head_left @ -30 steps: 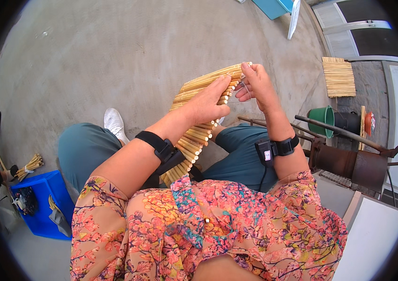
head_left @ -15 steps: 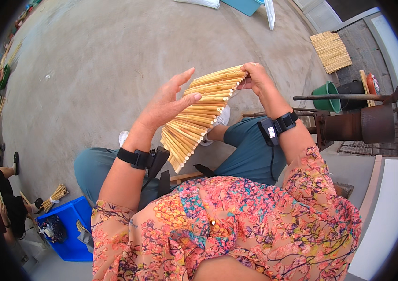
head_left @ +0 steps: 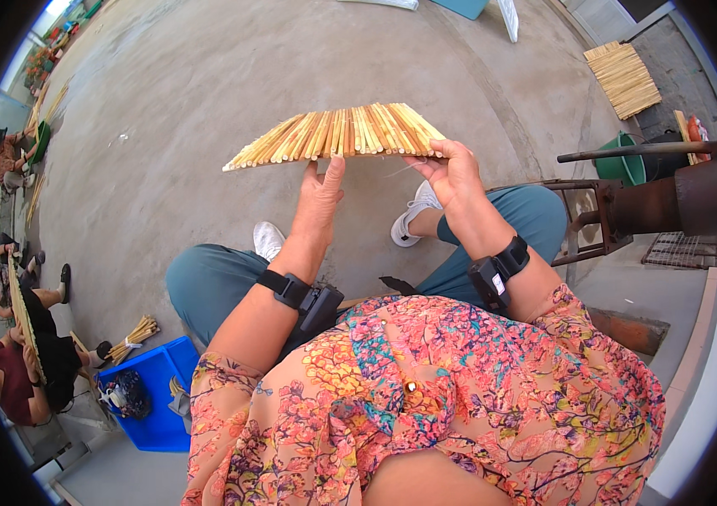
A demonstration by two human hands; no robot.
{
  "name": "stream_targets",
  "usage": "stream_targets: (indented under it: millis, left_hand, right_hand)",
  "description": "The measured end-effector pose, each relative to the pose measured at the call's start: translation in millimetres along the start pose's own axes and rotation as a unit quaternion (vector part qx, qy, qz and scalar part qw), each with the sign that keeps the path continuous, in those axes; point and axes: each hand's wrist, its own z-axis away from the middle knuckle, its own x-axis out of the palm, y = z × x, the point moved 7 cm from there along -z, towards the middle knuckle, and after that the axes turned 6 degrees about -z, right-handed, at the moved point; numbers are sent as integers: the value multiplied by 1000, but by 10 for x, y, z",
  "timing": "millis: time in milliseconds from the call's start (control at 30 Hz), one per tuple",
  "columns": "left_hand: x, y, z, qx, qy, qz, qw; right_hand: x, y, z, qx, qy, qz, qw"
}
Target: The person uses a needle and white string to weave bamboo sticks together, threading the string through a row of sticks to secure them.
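A flat mat of thin yellow bamboo sticks [head_left: 337, 133] is held up level in front of me, seen nearly edge-on. My left hand [head_left: 319, 198] is under its middle, fingers straight and pressed up against the underside. My right hand [head_left: 453, 173] grips the mat's right end, thumb over the top edge. Both wrists carry black bands. I sit with teal trousers and white shoes [head_left: 268, 239] below the mat.
A blue crate [head_left: 156, 396] with a bundle of sticks [head_left: 132, 336] stands at my lower left. Other people [head_left: 17, 354] sit at the far left. A rusty metal stand [head_left: 628, 207], a green bucket [head_left: 620, 164] and another stick mat [head_left: 622, 78] lie to the right on concrete floor.
The mat has been turned from a steep slant across my lap to lying level and raised. My left hand moved from its face to beneath it. My view tilted upward.
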Motion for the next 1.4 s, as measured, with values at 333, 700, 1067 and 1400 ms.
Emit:
stream_targets:
  millis: [333, 700, 1067, 1400]
  left_hand:
    - [-725, -200, -230, -8, 235, 160, 959]
    - [-1064, 101, -372, 37, 120, 142, 982]
    - [-623, 191, 110, 177, 129, 107, 970]
    - [-444, -12, 318, 157, 104, 12, 982]
  right_hand:
    - [-95, 780, 764, 330, -133, 210, 911]
    - [241, 1105, 346, 145, -327, 404, 842]
    - [516, 1472, 445, 162, -337, 220, 901]
    - [627, 1534, 482, 102, -291, 196, 931]
